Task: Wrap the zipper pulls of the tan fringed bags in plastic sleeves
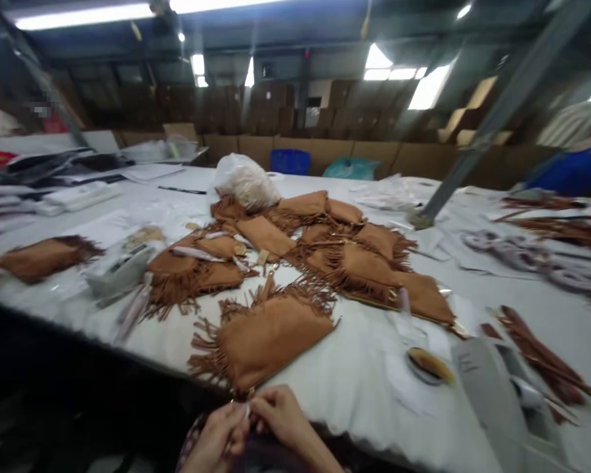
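Observation:
A tan fringed pouch (276,335) lies at the table's front edge, its lower corner with small metal hardware just above my hands. My left hand (221,430) is closed, fingers bent round a small whitish piece. Fingertips of my right hand (278,410) pinch at the same small piece, close to the left fingers. What exactly the piece is cannot be made out. Behind the pouch, more tan fringed pouches (369,266) lie heaped, with others (197,263) to the left under thin pale strips.
A clear bag (246,180) stands behind the heap. A grey tool or dispenser (123,269) is at the left, near another pouch (44,257). At the right are a tape roll (429,366), a grey machine (497,394), brown straps (542,348) and a metal post (477,144).

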A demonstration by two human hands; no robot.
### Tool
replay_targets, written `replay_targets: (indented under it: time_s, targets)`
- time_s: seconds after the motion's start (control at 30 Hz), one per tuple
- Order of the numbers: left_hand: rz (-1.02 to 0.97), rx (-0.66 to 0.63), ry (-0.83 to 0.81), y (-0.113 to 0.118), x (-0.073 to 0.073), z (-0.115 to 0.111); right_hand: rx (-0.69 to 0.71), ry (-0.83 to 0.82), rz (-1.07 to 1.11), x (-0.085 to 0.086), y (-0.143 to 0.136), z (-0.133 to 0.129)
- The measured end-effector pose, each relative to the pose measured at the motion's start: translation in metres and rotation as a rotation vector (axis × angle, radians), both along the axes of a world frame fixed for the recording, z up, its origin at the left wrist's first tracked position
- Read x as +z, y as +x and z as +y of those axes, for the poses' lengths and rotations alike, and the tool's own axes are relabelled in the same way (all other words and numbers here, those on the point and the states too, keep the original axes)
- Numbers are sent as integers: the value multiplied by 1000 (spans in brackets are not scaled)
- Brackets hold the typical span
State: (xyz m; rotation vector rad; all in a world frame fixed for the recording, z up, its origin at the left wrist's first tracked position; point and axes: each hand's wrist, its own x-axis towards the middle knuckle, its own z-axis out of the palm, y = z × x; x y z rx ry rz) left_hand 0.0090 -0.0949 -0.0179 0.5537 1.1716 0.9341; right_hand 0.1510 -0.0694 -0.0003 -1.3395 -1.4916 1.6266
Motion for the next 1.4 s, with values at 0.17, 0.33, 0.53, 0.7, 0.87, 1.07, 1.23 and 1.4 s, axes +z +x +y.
replay_targets:
  time_s: [0.17, 0.33, 0.53, 0.7, 0.87, 1.07, 1.23, 1.4]
  targets:
    - [401, -3, 163, -6, -7, -10, -296, -3, -50, -11, 5, -13]
    - [723, -89, 334, -2, 3, -10, -316, -236, 220, -4, -18, -14]
    - [824, -108, 402, -5, 15, -10, -490, -378, 505, -12, -41, -8]
    - [690, 10, 270, -3, 6, -7, -554, -415, 586, -14, -43, -11]
    - [303, 117, 133, -2, 0, -3, -525, -466, 650, -8, -45, -9]
    - [-501, 106, -258, -12, 12, 3, -423, -680, 881, 3, -38, 0]
    - [-863, 90, -428, -20, 13, 7, -314, -807, 1016, 0, -33, 10]
    - [-558, -39, -273, -38, -3, 1, -281, -785, 999, 0, -29, 17]
